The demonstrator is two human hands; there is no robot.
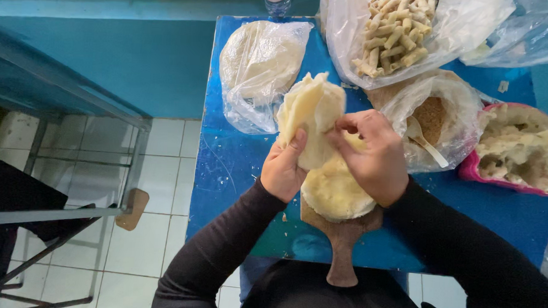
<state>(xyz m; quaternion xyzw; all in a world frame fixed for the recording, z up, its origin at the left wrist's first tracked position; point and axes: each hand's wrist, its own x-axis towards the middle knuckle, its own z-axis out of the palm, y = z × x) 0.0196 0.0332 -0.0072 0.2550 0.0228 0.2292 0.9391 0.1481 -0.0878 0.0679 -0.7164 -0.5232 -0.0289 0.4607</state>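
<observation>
Surface: one blue painted table (237, 171), scuffed and flecked with dough, set against a teal wall (137, 64) over a white tiled floor (156, 229). A metal-framed bench (61, 159) stands to the left.

Count on the table:
- one brown wooden paddle board (342, 241), carrying one round pale dough disc (336, 192);
- four clear plastic bags: one of flat dough rounds (262, 65), one of pale stick-shaped pieces (393, 34), one of brown crumbs (433, 117) with one spoon (423, 141), one crumpled at the far right corner (527, 35);
- one pink bowl of lumpy pale filling (517, 150).

The left hand (282, 169) grips a folded pale dough sheet (309, 116) from below, thumb pressed on it. The right hand (371, 154) pinches its edge, fingers curled. The sheet is held just above the board.
</observation>
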